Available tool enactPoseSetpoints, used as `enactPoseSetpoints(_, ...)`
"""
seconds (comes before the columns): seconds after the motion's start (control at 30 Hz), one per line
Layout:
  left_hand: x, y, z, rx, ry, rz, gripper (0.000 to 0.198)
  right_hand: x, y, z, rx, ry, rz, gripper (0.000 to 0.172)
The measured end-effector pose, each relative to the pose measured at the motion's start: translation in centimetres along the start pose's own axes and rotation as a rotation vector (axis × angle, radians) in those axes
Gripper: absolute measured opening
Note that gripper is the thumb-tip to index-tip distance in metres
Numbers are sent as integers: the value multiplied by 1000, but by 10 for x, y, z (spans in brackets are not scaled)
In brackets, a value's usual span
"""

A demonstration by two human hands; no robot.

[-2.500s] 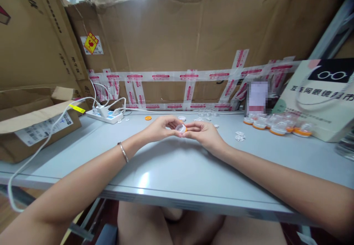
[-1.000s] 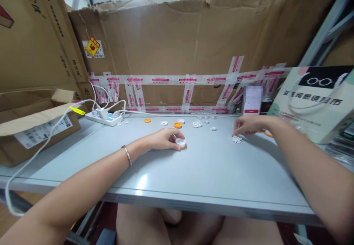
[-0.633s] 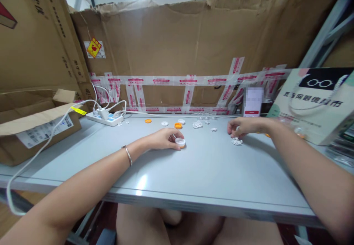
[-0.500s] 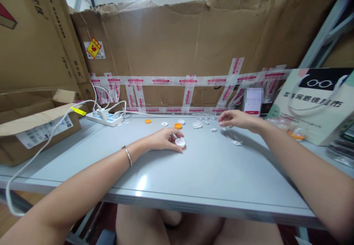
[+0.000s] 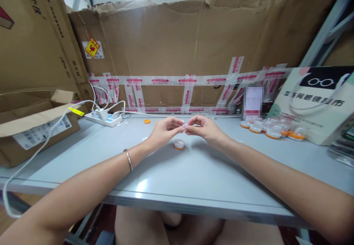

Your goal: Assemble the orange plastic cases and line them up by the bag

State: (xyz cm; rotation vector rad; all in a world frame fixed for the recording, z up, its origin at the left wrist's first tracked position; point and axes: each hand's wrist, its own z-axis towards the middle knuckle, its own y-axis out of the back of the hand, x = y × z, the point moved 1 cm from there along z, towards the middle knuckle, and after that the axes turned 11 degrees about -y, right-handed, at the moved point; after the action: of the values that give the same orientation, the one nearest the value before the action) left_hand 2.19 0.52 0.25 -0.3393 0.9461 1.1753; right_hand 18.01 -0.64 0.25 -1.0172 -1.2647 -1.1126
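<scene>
Above the table, my left hand (image 5: 165, 130) and my right hand (image 5: 208, 130) meet fingertip to fingertip. Both pinch a small white plastic piece (image 5: 184, 126); its exact shape is mostly hidden by the fingers. Just below the hands, a round white cup with an orange base (image 5: 179, 144) rests on the tabletop, touched by neither hand. Behind my left forearm and hands, other loose parts are largely covered. A flat orange ring (image 5: 147, 121) lies farther back on the left.
Several clear-topped pieces with orange bases (image 5: 273, 131) stand at the right, before a phone (image 5: 253, 103) and a paper bag (image 5: 312, 104). A power strip (image 5: 103, 118) and open carton (image 5: 47, 130) sit left. A large cardboard box (image 5: 166, 42) walls off the back.
My left hand has let go of the white-and-orange cup and lifted slightly. My right hand has come leftward to meet it, and a small white piece is now between their fingertips.
</scene>
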Motion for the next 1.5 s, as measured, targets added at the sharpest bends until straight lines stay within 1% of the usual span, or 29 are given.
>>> enactPoseSetpoints(0.07,-1,0,1,-41,0,0,22,1,7,4,30,6,-50,33)
enactPoseSetpoints(0.1,-2,1,2,-66,4,4,21,0,15,8,9,26,-103,30)
enactPoseSetpoints(0.13,-3,2,2,-91,10,7,21,-1,25,12,-53,70,-173,28)
enactPoseSetpoints(0.17,-3,3,3,-114,18,8,21,-3,37,18,-163,131,-273,25)
enactPoseSetpoints(0.2,-3,4,3,-133,26,6,21,-6,50,23,-301,198,-404,21)
enactPoseSetpoints(0.23,-3,5,4,-145,34,5,20,-10,62,27,-376,234,-568,19)
enactPoseSetpoints(0.27,-2,6,4,-151,41,7,20,-14,72,32,-403,236,-718,19)
enactPoseSetpoints(0.33,0,8,4,-143,56,22,20,-24,86,39,-351,225,-949,23)
enactPoseSetpoints(0.4,1,8,3,-127,69,31,20,-32,89,43,-251,236,-1100,27)
enactPoseSetpoints(0.47,3,9,3,-114,71,33,21,-37,86,44,-173,220,-1197,26)
enactPoseSetpoints(0.57,2,9,3,-111,50,32,21,-37,80,43,-155,179,-1247,21)
enactPoseSetpoints(0.7,-1,9,3,-108,48,31,20,-32,82,41,-179,181,-1225,16)
enactPoseSetpoints(0.77,0,9,3,-97,55,26,21,-29,84,39,-178,166,-1144,13)
enactPoseSetpoints(0.87,1,10,3,-87,69,24,22,-23,84,34,-143,50,-877,10)
enactPoseSetpoints(0.93,3,11,2,-82,74,29,23,-18,79,29,-86,-57,-641,14)
enactPoseSetpoints(1.0,3,11,2,-78,75,29,23,-12,73,24,-31,-128,-455,20)
enactPoseSetpoints(1.1,5,10,2,-67,73,15,24,-5,62,17,2,-180,-362,23)
enactPoseSetpoints(1.2,6,10,2,-41,90,15,24,0,52,11,26,-187,-303,23)
enactPoseSetpoints(1.33,8,11,1,-36,152,42,24,7,37,3,41,-142,-219,21)
enactPoseSetpoints(1.5,5,10,1,-51,252,-65,26,10,21,-3,75,-103,-141,23)
